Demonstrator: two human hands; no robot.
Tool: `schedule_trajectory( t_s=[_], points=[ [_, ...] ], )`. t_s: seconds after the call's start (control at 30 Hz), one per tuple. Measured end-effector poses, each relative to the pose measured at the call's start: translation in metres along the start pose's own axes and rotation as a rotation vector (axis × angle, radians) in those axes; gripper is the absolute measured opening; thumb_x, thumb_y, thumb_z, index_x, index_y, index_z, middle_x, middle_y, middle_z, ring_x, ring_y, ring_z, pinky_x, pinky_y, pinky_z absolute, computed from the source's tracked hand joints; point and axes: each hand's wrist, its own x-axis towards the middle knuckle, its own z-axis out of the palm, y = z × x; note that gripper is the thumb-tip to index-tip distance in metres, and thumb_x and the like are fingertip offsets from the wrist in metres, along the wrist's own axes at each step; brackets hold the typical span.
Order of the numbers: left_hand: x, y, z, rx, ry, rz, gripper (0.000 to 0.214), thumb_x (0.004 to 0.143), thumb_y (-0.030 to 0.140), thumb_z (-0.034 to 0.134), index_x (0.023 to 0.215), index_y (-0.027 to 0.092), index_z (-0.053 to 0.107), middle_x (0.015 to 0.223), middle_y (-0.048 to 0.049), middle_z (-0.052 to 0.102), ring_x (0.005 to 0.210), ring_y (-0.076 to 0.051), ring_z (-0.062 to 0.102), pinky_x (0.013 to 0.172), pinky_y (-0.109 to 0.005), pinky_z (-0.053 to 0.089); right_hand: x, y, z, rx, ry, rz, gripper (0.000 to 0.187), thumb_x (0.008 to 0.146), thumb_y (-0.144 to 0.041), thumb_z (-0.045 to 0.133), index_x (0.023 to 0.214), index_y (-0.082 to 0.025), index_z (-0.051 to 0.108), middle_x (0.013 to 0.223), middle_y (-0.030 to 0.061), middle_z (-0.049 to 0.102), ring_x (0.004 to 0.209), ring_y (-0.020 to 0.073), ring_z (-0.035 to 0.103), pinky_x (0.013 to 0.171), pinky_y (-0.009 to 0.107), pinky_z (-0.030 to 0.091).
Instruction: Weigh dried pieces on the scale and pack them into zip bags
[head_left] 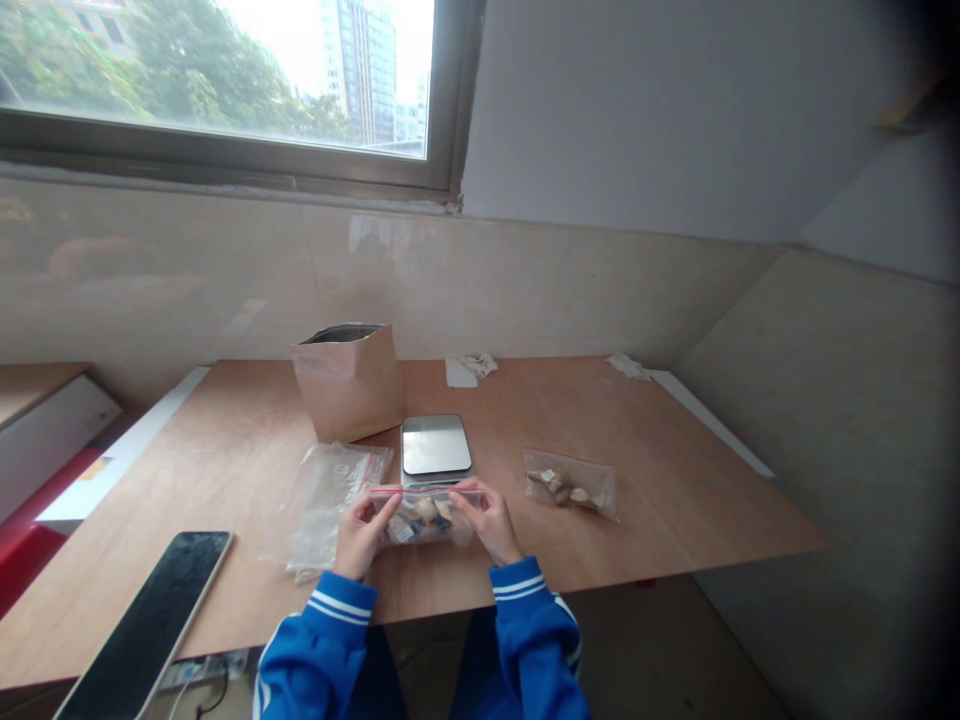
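Observation:
Both my hands hold a small clear zip bag (426, 517) with several brownish pieces inside, just above the wooden table (660, 470). My left hand (361, 535) pinches the bag's left end at its red zip strip. My right hand (489, 520) pinches the right end of the same strip. The bag sits right in front of a small digital scale (435, 446) with a bare steel top.
A pile of clear zip bags (330, 495) lies left of my hands. A filled zip bag (571, 484) lies to the right. An open brown paper bag (349, 382) stands behind the scale. A dark phone (150, 625) lies at the front left. Crumpled tissue (472, 366) rests by the wall.

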Motion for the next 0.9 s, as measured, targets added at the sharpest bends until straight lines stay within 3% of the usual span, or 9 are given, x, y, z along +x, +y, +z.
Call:
schedule_trajectory(
  t_s=[0.27,0.6,0.7,0.9],
  points=[
    [-0.001,-0.004,-0.001,0.003,0.029,0.009,0.030,0.071,0.037,0.071,0.090,0.012,0.071,0.091,-0.0094,0.073,0.088,-0.023,0.067,0.080,-0.034,0.054,0.000,-0.001,0.002,0.000,0.035,-0.048,0.019,0.074,-0.035,0.070,0.073,-0.016,0.069,0.076,0.0021,0.061,0.074,0.0150,0.058,0.069,0.026,0.046],
    [-0.005,0.010,0.004,-0.014,-0.085,-0.031,0.031,0.072,0.038,0.070,0.092,0.014,0.069,0.093,-0.0080,0.072,0.091,-0.023,0.066,0.084,-0.034,0.052,-0.004,0.001,0.010,0.201,0.035,0.127,0.027,0.070,-0.040,0.073,0.082,-0.017,0.068,0.080,0.0032,0.068,0.078,0.0175,0.063,0.075,0.028,0.049],
    [-0.007,0.012,0.005,0.024,-0.131,-0.024,0.027,0.074,0.035,0.069,0.090,0.014,0.069,0.091,-0.0072,0.070,0.090,-0.022,0.065,0.085,-0.033,0.050,-0.006,-0.005,0.014,0.209,0.001,0.122,0.026,0.070,-0.040,0.073,0.082,-0.018,0.068,0.083,0.0033,0.068,0.080,0.0175,0.063,0.075,0.028,0.049],
    [-0.006,0.010,0.006,0.042,-0.101,-0.006,0.024,0.075,0.035,0.068,0.086,0.014,0.070,0.091,-0.0072,0.070,0.090,-0.021,0.064,0.087,-0.033,0.049,-0.007,-0.011,0.017,0.232,-0.112,0.134,0.026,0.072,-0.039,0.072,0.089,-0.020,0.068,0.088,0.0028,0.070,0.083,0.0178,0.064,0.078,0.030,0.050]
  ],
)
